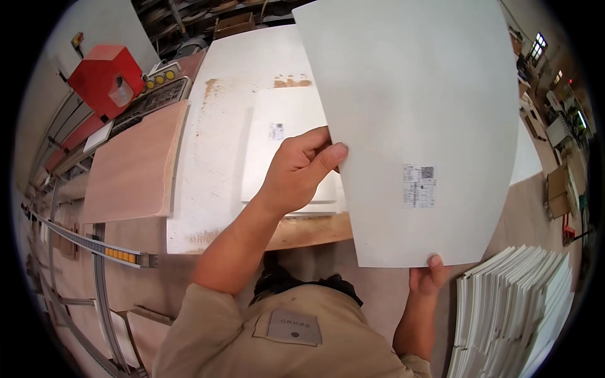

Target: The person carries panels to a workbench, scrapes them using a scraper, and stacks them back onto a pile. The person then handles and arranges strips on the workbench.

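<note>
A large white panel (pixel 416 113) is held up in front of me, with a printed label (pixel 419 186) on its lower part. My left hand (pixel 302 165) pinches its left edge, thumb on the near face. Under the bottom edge, my right hand (pixel 430 276) grips the panel with the thumb in front; its other fingers are mostly hidden. Behind it, another white labelled panel (pixel 277 167) lies on the white worktable (pixel 208 151), partly covered by my left arm and the raised panel.
At lower right stands a tall stack of white panels (pixel 504 309). A brown board (pixel 135 167) lies left of the worktable, near a red machine housing (pixel 107 79). A metal rail (pixel 94 239) runs along the left. A cardboard box (pixel 558 191) is at far right.
</note>
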`<action>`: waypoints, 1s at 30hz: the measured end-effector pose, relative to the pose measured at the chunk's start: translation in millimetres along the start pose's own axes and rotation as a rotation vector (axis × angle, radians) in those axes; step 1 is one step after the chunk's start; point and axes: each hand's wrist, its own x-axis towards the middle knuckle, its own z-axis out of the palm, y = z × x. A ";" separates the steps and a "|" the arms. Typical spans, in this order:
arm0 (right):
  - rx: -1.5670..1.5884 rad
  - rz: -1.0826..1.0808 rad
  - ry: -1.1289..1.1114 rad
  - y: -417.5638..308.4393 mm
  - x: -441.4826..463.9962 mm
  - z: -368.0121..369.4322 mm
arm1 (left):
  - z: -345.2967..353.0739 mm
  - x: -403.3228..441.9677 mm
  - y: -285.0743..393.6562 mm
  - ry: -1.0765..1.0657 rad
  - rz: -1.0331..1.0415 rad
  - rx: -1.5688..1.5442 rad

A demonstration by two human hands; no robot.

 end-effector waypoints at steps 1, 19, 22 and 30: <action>0.001 0.000 0.017 -6.3 -2.0 -12.8 | 14.2 3.5 -2.7 -0.047 0.014 0.006; 0.123 0.179 0.261 -28.1 -15.6 -119.2 | 135.7 38.2 -123.5 -0.134 -0.456 0.118; 0.152 0.221 0.314 -4.8 -4.6 -130.2 | 131.9 16.4 -136.6 -0.103 -0.514 0.362; 0.181 0.279 0.400 44.4 15.9 -142.6 | 15.3 -25.9 -107.6 0.239 -0.122 1.026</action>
